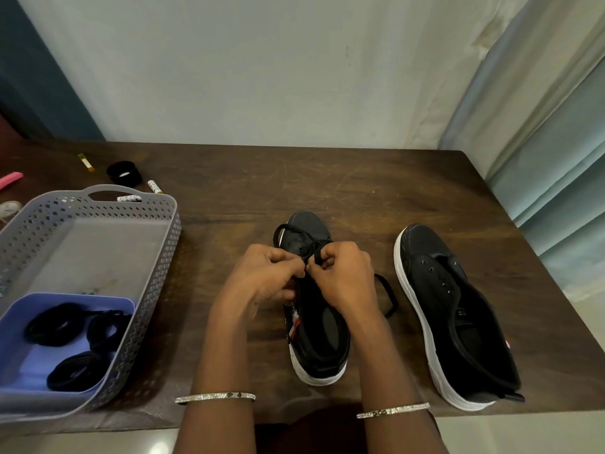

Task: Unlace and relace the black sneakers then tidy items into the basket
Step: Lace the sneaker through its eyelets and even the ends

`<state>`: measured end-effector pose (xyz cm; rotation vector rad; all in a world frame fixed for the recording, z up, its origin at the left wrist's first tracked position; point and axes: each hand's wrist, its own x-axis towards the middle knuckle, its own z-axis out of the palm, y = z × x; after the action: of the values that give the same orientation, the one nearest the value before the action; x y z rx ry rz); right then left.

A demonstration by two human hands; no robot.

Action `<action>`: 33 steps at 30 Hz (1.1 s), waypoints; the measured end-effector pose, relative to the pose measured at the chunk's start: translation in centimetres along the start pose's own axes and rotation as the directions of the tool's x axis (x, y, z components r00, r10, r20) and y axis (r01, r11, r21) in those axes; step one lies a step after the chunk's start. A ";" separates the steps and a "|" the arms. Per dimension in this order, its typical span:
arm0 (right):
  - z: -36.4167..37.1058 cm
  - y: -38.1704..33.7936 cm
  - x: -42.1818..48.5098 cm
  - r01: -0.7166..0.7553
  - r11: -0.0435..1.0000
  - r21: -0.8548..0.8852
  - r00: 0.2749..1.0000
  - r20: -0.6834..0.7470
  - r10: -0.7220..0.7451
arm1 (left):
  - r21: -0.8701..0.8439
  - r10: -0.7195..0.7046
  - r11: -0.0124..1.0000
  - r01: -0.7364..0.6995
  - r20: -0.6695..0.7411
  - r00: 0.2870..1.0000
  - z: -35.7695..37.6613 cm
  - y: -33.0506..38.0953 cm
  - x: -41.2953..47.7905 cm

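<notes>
Left hand and right hand pinch the black lace with their fingers; right sneaker lettering blurred.

On the table the basket lies left — middle sneaker to its right, outer sneaker rightmost.

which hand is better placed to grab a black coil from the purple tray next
Left. The purple tray sits in the grey basket on the left hand's side; the right hand would have to cross over the sneaker. Both hands now pinch its lace.
</notes>
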<state>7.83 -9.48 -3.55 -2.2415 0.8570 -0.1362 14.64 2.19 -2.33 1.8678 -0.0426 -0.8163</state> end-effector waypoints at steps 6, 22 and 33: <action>0.7 -0.2 0.0 -0.026 1.000 -0.018 0.998 -0.054 0.025 | -0.033 0.000 0.999 0.001 0.034 0.999 0.0 0.0 0.0; 0.1 0.2 -0.1 -0.106 0.974 0.199 0.991 -0.060 0.120 | 0.243 0.154 0.963 -0.119 -0.131 0.979 1.0 -1.0 2.1; 0.5 0.8 0.5 -0.174 0.922 0.347 0.983 0.014 0.181 | 0.430 0.257 0.889 -0.159 -0.181 0.949 1.2 -0.6 1.9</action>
<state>8.01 -9.90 -4.51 -1.8273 0.9604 -0.2060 15.26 0.80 -4.05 2.2994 -0.2843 -0.4524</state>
